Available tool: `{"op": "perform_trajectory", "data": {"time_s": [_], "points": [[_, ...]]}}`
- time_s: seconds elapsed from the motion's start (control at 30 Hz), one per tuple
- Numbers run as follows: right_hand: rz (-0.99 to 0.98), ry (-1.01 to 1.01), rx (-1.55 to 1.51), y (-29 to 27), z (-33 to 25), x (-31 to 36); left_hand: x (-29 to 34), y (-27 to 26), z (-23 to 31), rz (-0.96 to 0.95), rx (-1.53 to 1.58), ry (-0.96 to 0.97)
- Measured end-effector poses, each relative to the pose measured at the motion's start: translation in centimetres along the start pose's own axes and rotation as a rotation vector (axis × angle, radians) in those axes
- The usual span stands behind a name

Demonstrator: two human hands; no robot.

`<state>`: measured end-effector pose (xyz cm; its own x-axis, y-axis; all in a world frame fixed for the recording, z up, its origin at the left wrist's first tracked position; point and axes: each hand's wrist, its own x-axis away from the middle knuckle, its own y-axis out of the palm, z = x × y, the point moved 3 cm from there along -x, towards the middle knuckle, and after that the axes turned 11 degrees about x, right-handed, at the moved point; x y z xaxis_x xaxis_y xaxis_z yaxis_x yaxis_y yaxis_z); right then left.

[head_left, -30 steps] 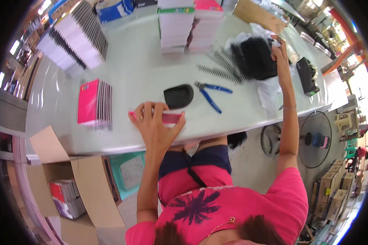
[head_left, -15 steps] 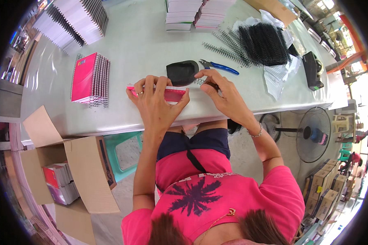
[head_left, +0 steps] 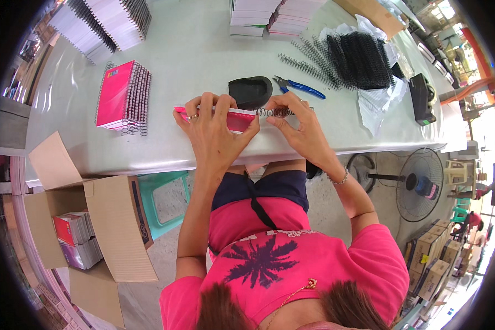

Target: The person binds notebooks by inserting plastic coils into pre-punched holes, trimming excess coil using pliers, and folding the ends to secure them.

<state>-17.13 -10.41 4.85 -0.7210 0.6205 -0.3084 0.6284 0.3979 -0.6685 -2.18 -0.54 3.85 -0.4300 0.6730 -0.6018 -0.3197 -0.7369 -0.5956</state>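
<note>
My left hand (head_left: 214,129) lies flat over a pink notebook (head_left: 237,120) at the near edge of the grey table (head_left: 203,60), fingers pressing its spine edge. My right hand (head_left: 300,124) pinches a black spiral wire coil (head_left: 274,112) at the notebook's right end, where the coil sticks out past the spine. A black curved block (head_left: 250,91) lies just behind the notebook. Blue-handled pliers (head_left: 300,86) rest beside it.
A stack of bound pink notebooks (head_left: 121,98) sits to the left. Loose black coils (head_left: 349,55) lie on plastic at the right, near a black tape dispenser (head_left: 422,98). Stacks of notebooks (head_left: 269,16) stand at the back. An open carton (head_left: 88,225) stands on the floor; a fan (head_left: 418,184) is to the right.
My right hand came back from the coil pile with a coil and now holds it against the notebook's spine. My left hand has stayed on the notebook.
</note>
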Motion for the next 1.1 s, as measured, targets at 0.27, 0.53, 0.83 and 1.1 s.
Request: {"op": "perform_trajectory", "data": {"time_s": [0.27, 0.53, 0.83, 1.1], "points": [[0.002, -0.035, 0.066, 0.2, -0.5, -0.1, -0.2, -0.2, 0.0, -0.049, -0.057, -0.014], [0.089, -0.085, 0.237, 0.2, -1.7, -0.7, -0.2, -1.2, 0.2, -0.173, -0.048, -0.105], [0.124, -0.13, 0.329, 0.1, -2.6, -1.4, 0.0, -1.5, 0.3, -0.197, -0.044, -0.122], [0.147, -0.136, 0.329, 1.2, -2.7, -1.7, 0.5, -2.0, -0.1, -0.121, 0.081, -0.164]]}}
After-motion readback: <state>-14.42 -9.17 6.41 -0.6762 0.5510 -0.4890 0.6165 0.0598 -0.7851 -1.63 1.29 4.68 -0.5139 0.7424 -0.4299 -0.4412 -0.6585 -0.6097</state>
